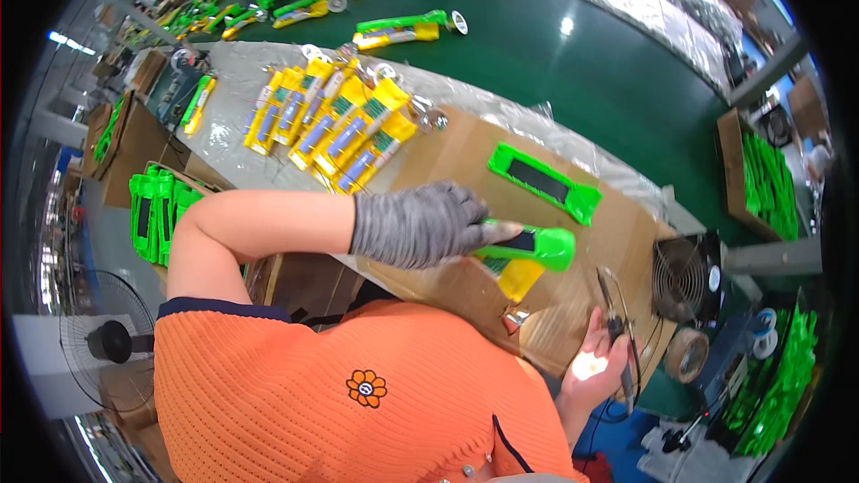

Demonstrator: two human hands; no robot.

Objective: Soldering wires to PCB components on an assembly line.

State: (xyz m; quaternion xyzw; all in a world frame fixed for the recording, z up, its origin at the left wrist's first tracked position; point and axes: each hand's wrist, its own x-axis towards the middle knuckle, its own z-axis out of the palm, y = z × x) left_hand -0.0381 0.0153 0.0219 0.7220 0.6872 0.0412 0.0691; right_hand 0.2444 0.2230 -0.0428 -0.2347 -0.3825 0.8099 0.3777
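Observation:
My left hand (425,224), in a grey glove, is closed on a green plastic housing (553,249) with a dark panel, above the cardboard sheet. A yellow plastic part (519,280) shows just below that housing; whether the two are joined I cannot tell. In my bare right hand (598,360), at the right edge of the cardboard, is a soldering iron (616,324) with a dark handle and cable. Bright light falls on the palm. Farther out on the cardboard lies another green housing (541,182) with a dark panel.
Yellow parts with blue cells (335,130) lie heaped left of the cardboard sheet (447,148). Beyond runs a green conveyor belt (555,45) carrying green and yellow parts. A black fan unit (682,279) and a tape roll (687,354) stand at right. Boxes of green housings (154,215) flank me.

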